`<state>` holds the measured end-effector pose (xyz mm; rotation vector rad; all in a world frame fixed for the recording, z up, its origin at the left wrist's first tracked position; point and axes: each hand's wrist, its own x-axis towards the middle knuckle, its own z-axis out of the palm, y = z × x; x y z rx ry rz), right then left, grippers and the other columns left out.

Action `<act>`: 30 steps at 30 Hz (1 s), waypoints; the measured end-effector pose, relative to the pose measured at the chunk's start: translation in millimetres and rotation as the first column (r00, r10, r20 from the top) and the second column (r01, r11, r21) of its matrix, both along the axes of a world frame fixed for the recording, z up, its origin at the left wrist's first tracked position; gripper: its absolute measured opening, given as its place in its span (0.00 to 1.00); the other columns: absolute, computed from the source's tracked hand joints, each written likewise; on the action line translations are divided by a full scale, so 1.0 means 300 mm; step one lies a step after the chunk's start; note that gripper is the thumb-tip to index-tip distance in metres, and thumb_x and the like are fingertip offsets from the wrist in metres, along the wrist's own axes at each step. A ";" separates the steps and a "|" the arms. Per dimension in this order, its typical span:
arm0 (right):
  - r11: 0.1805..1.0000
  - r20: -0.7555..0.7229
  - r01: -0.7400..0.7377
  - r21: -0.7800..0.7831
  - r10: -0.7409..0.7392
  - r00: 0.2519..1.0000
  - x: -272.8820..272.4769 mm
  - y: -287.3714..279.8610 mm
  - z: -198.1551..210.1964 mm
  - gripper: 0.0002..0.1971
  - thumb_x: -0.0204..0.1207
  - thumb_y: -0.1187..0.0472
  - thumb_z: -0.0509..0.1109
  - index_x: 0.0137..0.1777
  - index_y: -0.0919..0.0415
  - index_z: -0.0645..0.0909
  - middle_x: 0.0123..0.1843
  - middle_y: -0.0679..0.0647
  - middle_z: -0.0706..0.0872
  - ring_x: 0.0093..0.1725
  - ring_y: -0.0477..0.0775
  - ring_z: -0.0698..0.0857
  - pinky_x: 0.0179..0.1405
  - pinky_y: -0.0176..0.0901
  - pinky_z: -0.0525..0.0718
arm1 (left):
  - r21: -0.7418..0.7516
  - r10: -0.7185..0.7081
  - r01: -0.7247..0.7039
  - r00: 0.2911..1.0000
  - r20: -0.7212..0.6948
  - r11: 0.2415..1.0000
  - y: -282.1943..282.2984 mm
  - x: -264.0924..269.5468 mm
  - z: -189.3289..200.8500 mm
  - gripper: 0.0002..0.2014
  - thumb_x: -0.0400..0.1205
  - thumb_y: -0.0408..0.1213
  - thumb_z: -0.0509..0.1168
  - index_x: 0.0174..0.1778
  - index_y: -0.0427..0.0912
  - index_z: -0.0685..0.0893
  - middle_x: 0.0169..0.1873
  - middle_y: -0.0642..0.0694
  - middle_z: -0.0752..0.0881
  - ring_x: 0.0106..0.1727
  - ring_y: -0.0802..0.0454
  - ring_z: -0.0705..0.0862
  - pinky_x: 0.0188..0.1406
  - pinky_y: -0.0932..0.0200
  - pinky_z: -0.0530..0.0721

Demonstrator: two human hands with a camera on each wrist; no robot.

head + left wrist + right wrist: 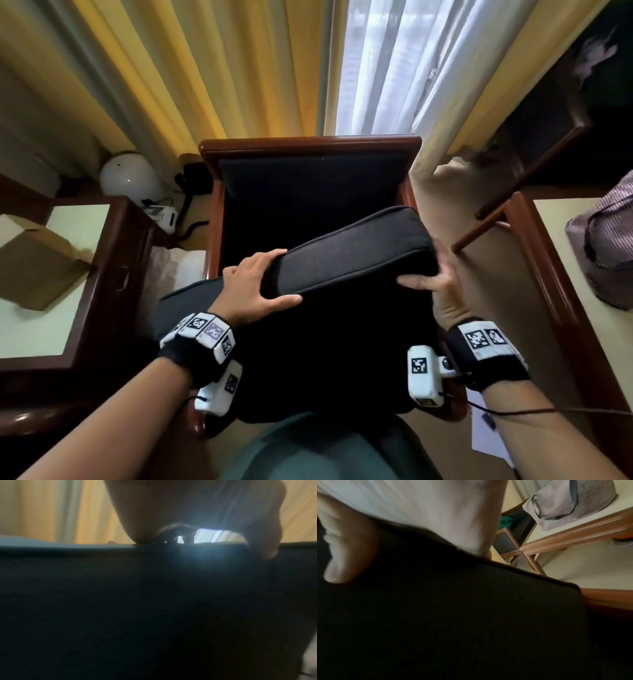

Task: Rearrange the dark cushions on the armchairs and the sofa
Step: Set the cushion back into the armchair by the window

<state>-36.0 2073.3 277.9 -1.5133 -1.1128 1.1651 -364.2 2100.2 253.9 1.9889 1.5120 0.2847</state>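
The dark cushion (346, 255) is held up on edge over the front of the wooden armchair (310, 145), its upper narrow face slanting up toward the right, its broad face toward the person and its lower part running down out of sight against the body. The left hand (255, 291) grips the upper left corner, fingers curled over the top edge and thumb laid along the near face; the left wrist view shows that thumb (267, 543) pressing into the dark fabric (154, 608), much of the rest blurred. The right hand (436, 286) grips the right end, thumb across the near face and fingers wrapped behind, where they are hidden; in the right wrist view the thumb (344, 555) lies on the fabric (453, 615) by the piped edge. Behind the cushion the chair's seat well (301, 219) is open and dark up to the padded back. A side table (85, 274) with a cardboard box (37, 260) stands just beside the chair on the left; on the right a table (555, 274) carries a striped cloth (606, 246), with floor between it and the chair. Curtains (205, 68) hang close behind the chair back.
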 end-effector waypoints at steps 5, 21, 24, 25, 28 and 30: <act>0.997 -0.184 0.025 0.074 -0.011 0.983 -0.019 -0.005 0.051 0.33 0.71 0.51 0.70 0.78 0.55 0.72 0.76 0.53 0.78 0.75 0.44 0.77 0.74 0.37 0.72 | -0.054 0.557 -0.564 0.824 -0.104 0.824 -0.111 -0.318 -0.179 0.31 0.73 0.73 0.50 0.62 0.60 0.82 0.65 0.50 0.83 0.71 0.46 0.76 0.70 0.41 0.66; 0.874 -0.278 0.478 0.087 -0.440 0.854 -0.045 0.161 0.068 0.05 0.62 0.57 0.70 0.37 0.56 0.82 0.33 0.49 0.85 0.38 0.50 0.81 0.41 0.41 0.79 | -0.338 0.937 -0.883 0.350 -0.014 0.325 -0.032 -0.406 -0.099 0.29 0.63 0.71 0.69 0.55 0.57 0.80 0.60 0.38 0.84 0.63 0.34 0.81 0.69 0.44 0.75; 0.856 -0.423 0.514 0.057 -0.446 0.789 0.012 0.229 0.083 0.19 0.58 0.54 0.73 0.45 0.66 0.83 0.44 0.60 0.85 0.45 0.59 0.82 0.50 0.49 0.80 | -0.217 0.920 -0.895 0.390 0.039 0.389 0.082 -0.379 0.050 0.33 0.65 0.70 0.65 0.61 0.55 0.81 0.64 0.37 0.84 0.67 0.33 0.78 0.70 0.44 0.70; 0.852 -0.456 0.521 0.057 -0.442 0.773 0.027 0.257 0.093 0.26 0.58 0.53 0.74 0.52 0.71 0.83 0.49 0.63 0.85 0.49 0.61 0.82 0.54 0.53 0.81 | -0.181 0.912 -0.894 0.407 0.059 0.410 0.128 -0.374 0.086 0.33 0.65 0.70 0.65 0.62 0.55 0.81 0.64 0.37 0.84 0.67 0.34 0.78 0.71 0.44 0.69; 0.826 -0.509 0.563 0.025 -0.474 0.718 0.072 0.342 0.095 0.31 0.55 0.50 0.78 0.57 0.68 0.85 0.54 0.67 0.86 0.55 0.67 0.85 0.65 0.62 0.81 | -0.083 0.891 -0.889 0.439 0.119 0.450 0.255 -0.349 0.171 0.31 0.66 0.69 0.65 0.61 0.54 0.82 0.62 0.40 0.86 0.66 0.36 0.80 0.71 0.44 0.71; 0.803 -0.525 0.595 -0.030 -0.519 0.675 0.121 0.402 0.042 0.32 0.53 0.47 0.81 0.56 0.63 0.87 0.59 0.69 0.88 0.61 0.71 0.86 0.72 0.72 0.76 | -0.063 0.883 -0.892 0.432 0.182 0.449 0.326 -0.322 0.213 0.29 0.64 0.70 0.65 0.56 0.57 0.82 0.59 0.44 0.87 0.63 0.38 0.82 0.71 0.43 0.75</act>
